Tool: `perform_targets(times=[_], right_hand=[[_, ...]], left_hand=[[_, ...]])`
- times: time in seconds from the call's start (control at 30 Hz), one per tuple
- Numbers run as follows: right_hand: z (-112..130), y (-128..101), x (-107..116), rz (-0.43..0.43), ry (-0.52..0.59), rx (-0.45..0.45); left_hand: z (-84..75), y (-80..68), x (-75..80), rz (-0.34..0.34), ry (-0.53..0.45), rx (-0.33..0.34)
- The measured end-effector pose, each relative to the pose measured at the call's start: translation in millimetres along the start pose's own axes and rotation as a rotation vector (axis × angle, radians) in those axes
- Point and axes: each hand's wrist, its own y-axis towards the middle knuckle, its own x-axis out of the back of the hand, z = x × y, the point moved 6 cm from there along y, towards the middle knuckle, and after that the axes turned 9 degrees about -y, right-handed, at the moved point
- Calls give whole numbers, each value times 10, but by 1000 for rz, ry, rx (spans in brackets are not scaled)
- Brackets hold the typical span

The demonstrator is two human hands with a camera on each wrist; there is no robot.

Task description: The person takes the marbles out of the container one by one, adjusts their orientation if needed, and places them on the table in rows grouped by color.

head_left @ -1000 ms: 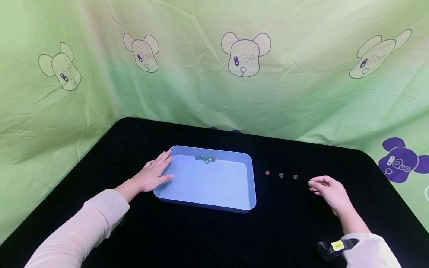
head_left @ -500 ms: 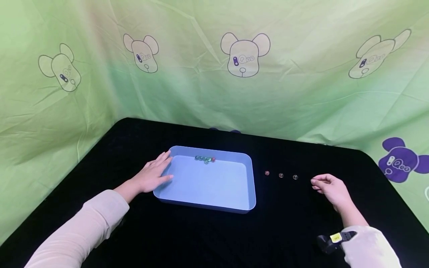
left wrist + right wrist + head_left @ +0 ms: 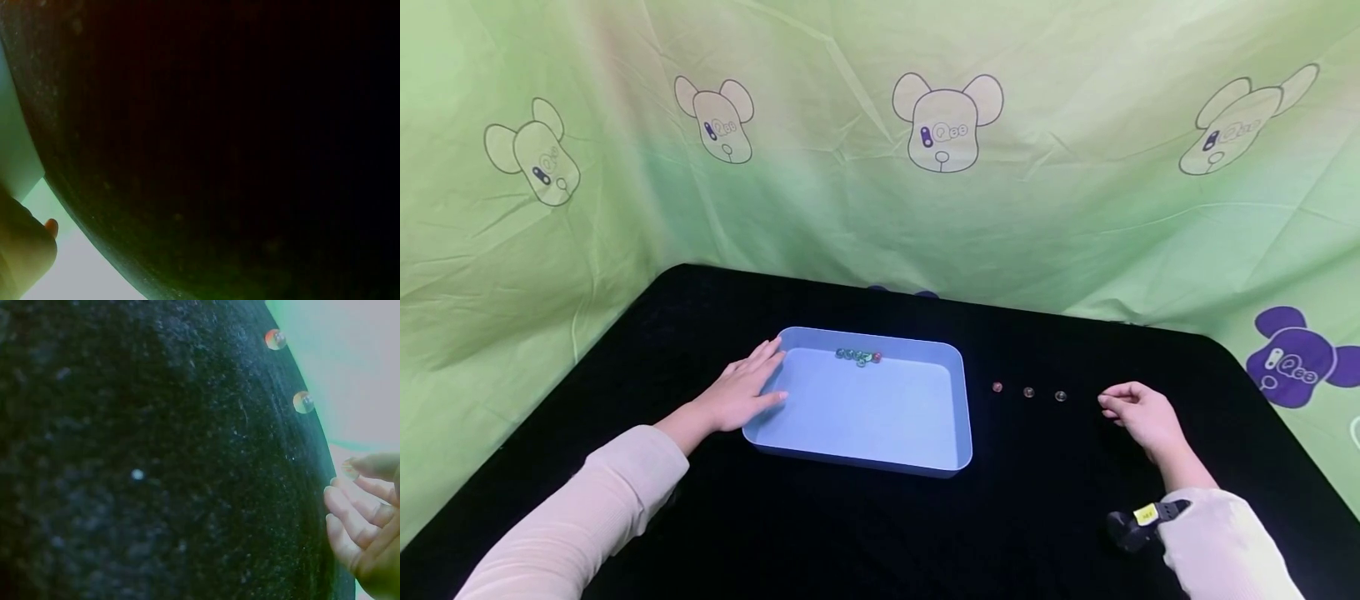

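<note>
Fingers loosely curled, right hand (image 3: pixel 1138 414) rests near 3 marbles (image 3: pixel 1028 392); left hand's (image 3: pixel 741 392) spread.

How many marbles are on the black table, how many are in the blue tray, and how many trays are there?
Marbles on the black table, in a row beside the right hand: 3
Marbles in the blue tray, bunched at its far wall: about 5, too tightly packed to be sure
Trays: 1, with the left hand resting on its edge
Total: about 9 things

We get an evenly lit, sharp head view; both wrist views are dim, blurry, with blown-out backgrounds.
</note>
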Motion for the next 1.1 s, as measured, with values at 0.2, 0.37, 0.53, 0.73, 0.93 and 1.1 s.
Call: perform_targets(times=[0.2, 0.37, 0.53, 0.73, 0.93, 1.1], right_hand=[[11, 34, -1, -1, -94, 17], [32, 60, -2, -16, -200, 41], [36, 101, 3, -33, -299, 69], [46, 122, -2, -14, -346, 82], [58, 107, -3, -12, -378, 100], [46, 103, -14, -11, -378, 107]], left_hand=[[0, -3, 3, 3, -3, 5], [4, -2, 0, -4, 0, -4], [7, 1, -4, -4, -2, 1], [8, 8, -8, -1, -2, 1], [1, 5, 0, -5, 11, -3], [2, 0, -5, -7, 10, -1]])
